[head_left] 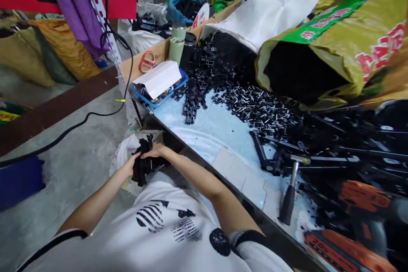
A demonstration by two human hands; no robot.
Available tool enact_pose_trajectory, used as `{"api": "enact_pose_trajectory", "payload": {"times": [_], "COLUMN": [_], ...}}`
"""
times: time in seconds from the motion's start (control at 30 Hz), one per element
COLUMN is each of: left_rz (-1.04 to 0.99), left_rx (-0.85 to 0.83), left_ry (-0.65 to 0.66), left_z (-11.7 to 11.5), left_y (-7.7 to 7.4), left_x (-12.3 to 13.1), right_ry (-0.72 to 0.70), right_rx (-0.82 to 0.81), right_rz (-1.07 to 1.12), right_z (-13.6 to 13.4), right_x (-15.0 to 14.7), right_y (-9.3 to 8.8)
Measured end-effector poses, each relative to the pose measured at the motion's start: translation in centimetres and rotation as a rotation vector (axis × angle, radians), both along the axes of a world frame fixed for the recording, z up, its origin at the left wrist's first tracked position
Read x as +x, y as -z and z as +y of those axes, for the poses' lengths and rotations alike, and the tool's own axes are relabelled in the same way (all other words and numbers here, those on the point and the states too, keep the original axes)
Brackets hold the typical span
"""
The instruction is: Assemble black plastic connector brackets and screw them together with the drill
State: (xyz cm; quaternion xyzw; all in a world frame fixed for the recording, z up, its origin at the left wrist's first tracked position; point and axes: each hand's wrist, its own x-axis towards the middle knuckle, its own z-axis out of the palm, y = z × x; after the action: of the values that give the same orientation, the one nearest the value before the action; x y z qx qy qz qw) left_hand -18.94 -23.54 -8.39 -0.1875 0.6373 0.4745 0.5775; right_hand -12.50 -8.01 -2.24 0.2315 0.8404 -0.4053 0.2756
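Fingers (pixel 147 154) of the right hand (pixel 156 151) press against the three-o'clock side of a bundle of black parts (pixel 139 174), and the left hand (pixel 130 166) bears on it from nine o'clock. The bundle is pinched between the two hands, its ends jutting out beyond the fingers toward twelve and six; how the left fingertips are set behind it, I cannot tell. Both hands are at eight o'clock in the view, off the edge of the table (pixel 207 131), with a white bag (pixel 125 151) near them at ten. On the table, a hammer (pixel 288 202) and an orange drill (pixel 360 195) lie at four o'clock.
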Motion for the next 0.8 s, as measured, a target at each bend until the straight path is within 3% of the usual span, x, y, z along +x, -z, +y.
{"api": "enact_pose_trajectory", "payload": {"times": [0.1, 0.2, 0.27, 0.33, 0.43, 0.53, 0.67, 0.73, 0.8], "left_rz": [0.205, 0.450, 0.633, 0.943, 1.561, 1.824, 1.851, 1.791, 1.716], "left_rx": [-0.134, -0.167, -0.128, 0.043, 0.473, 0.617, 0.205, 0.045, -0.012], "left_ry": [0.058, 0.078, 0.073, 0.110, 0.322, 0.631, 0.777, 0.797, 0.833], "left_z": [-0.9, 0.2, 2.2, 5.5, 13.0, 23.3, 37.2, 42.3, 45.6], "left_y": [2.3, 3.4, 3.0, 1.5, -2.4, -7.0, -10.9, -11.8, -12.0], "left_x": [-0.7, -0.1, 0.4, 0.8, 1.0, 0.6, -0.2, -0.7, -1.2], "right_ry": [-0.106, -0.137, -0.150, -0.106, 0.059, 0.201, 0.288, 0.335, 0.410], "right_rx": [-0.091, -0.113, -0.126, -0.130, -0.055, 0.050, 0.150, 0.206, 0.294], "right_rz": [-0.115, 0.006, 0.173, 0.350, 0.549, 0.605, 0.601, 0.610, 0.617], "right_z": [-2.0, -1.4, 0.7, 3.7, 8.5, 12.2, 15.7, 18.1, 21.8], "right_x": [-1.5, 0.7, 3.4, 6.4, 10.2, 12.9, 16.2, 18.0, 20.1], "right_y": [1.9, 1.8, 0.7, -1.1, -3.8, -5.5, -5.8, -5.7, -5.8]}}
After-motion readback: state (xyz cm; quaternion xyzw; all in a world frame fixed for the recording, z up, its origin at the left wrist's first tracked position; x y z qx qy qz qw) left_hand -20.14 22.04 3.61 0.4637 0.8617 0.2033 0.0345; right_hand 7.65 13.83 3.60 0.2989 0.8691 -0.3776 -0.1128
